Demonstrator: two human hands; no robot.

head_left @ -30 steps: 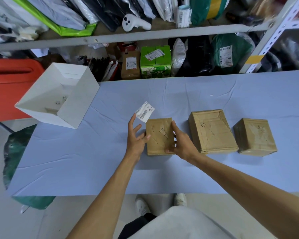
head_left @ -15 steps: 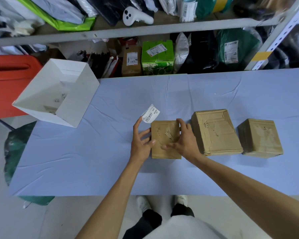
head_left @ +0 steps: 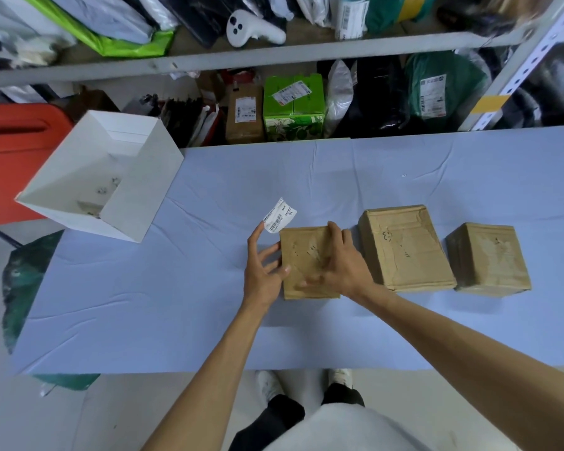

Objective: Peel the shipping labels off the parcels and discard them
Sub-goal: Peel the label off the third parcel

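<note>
Three brown taped parcels stand in a row on the blue table [head_left: 163, 304]: a left parcel [head_left: 295, 252], a larger middle parcel [head_left: 404, 249] and a right parcel [head_left: 489, 258]. Their tops show no labels. A white barcode shipping label [head_left: 280, 215] sticks to the index fingertip of my left hand [head_left: 263, 271], just off the left parcel's far left corner. That hand's fingers are spread and touch the parcel's left side. My right hand [head_left: 341, 265] lies across the top of the left parcel, fingers reaching its far edge.
An open white cardboard box [head_left: 134, 203] sits tilted at the table's far left corner with scraps inside. Behind the table are shelves packed with labelled parcels and bags, and a red bin [head_left: 10, 151] stands to the left.
My right hand has slid from the left parcel's right side onto its top. My left hand with the label stays beside the parcel. The camera has tilted a little.
</note>
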